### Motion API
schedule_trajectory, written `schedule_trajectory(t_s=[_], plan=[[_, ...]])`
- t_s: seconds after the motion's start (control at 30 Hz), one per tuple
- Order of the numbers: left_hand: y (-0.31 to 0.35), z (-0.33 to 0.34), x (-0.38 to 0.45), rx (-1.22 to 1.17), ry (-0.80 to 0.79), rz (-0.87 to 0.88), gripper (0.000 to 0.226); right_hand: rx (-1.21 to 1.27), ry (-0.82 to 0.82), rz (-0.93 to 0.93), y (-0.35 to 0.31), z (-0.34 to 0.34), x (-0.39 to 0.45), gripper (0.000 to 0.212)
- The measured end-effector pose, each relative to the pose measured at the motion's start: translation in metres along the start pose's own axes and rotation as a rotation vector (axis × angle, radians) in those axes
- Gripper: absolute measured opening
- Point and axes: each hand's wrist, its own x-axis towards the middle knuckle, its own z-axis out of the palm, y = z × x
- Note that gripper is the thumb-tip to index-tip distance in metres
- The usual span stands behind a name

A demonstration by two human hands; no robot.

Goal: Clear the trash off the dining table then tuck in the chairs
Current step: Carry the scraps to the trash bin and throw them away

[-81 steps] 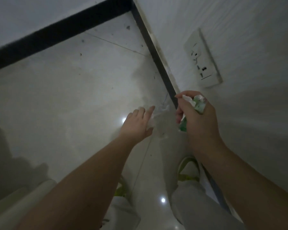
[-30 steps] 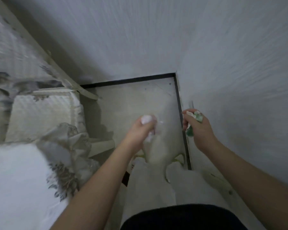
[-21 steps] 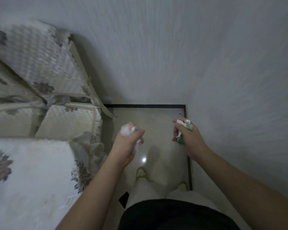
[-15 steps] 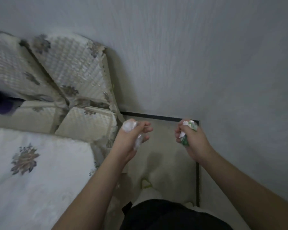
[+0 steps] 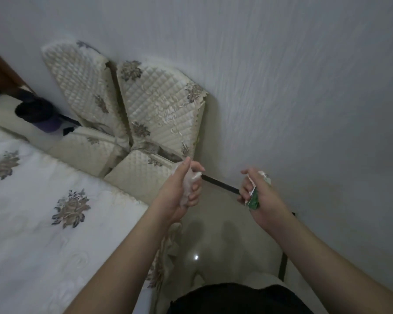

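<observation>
1. The left hand (image 5: 183, 189) is curled around a crumpled white tissue (image 5: 189, 181). The fingers and thumb wrap it, and bits of white stick out at the top and between the fingers.
2. The right hand (image 5: 259, 198) grips a green and white wrapper (image 5: 252, 198). The wrapper is squashed in the fist, with the green end poking out below and a white bit showing at the top.
3. The two hands are held up in the air, near each other but not touching. Both are over the shiny floor (image 5: 216, 232), not over the table.
4. The dining table (image 5: 32, 223) is at the left. It has a white tablecloth with grey flower shapes on it. The left arm crosses over the table's right edge.
5. Two chairs (image 5: 159, 109) with cream quilted covers stand at the far edge of the table, their backs leaning on the grey wall (image 5: 304, 87). The seat of the nearer chair is just beside the left hand.
6. A dark cloth thing (image 5: 40, 114) lies on something pale at the far left. I cannot tell what it is.
7. A black strip runs along the bottom of the wall, between the two hands.
</observation>
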Motion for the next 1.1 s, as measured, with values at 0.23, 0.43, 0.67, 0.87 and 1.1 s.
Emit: schedule_trajectory(t_s=[0.23, 0.43, 0.67, 0.87, 1.1], plan=[[0.012, -0.015, -0.016, 0.107, 0.218, 0.086, 0.04, 0.001, -0.18, 0.196, 0.0, 0.047, 0.04, 0.021], [0.024, -0.016, -0.04, 0.008, 0.466, 0.182, 0.038, -0.095, -0.474, 0.319, -0.001, 0.09, 0.074, 0.017], [0.015, -0.017, -0.101, -0.229, 0.855, 0.371, 0.051, -0.185, -0.768, 0.464, 0.015, 0.139, 0.072, 0.018], [-0.028, -0.001, -0.192, -0.364, 1.084, 0.504, 0.045, -0.306, -1.033, 0.642, 0.058, 0.181, 0.008, 0.013], [-0.104, 0.021, -0.319, -0.557, 1.325, 0.764, 0.036, -0.484, -1.378, 0.817, 0.112, 0.204, -0.124, 0.015]])
